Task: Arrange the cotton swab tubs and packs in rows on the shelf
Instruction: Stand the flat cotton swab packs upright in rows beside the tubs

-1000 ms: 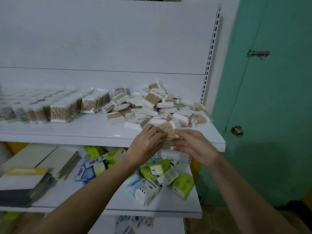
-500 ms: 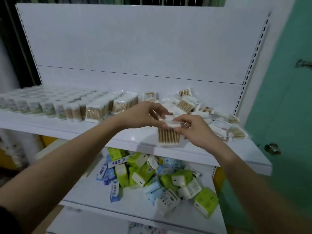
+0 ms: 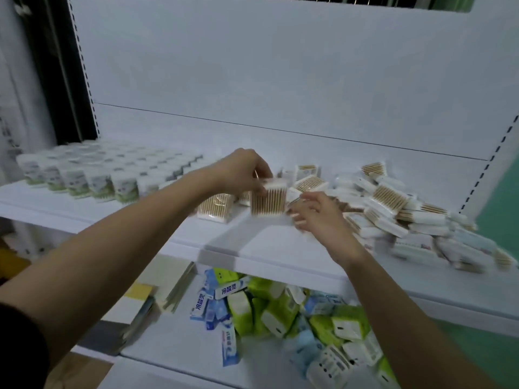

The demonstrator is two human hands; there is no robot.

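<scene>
Pinched upright in the left hand (image 3: 247, 169), a clear pack of wooden cotton swabs (image 3: 268, 199) hangs mid-frame above the white shelf (image 3: 266, 245), right hand (image 3: 314, 217) loosely open alongside; it likely needs setting beside the standing pack row (image 3: 216, 207).

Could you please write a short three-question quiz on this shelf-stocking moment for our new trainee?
1. True or false: the left hand grips an upright swab pack on the upper shelf.
2. Where does the unsorted pile of packs lie? A) left of the tubs B) right of the hands C) on the lower shelf
3. Fill in: the round tubs stand in ____ at the shelf's left end.

Key: 1 true; 2 B; 3 rows. The right hand holds nothing.
</scene>
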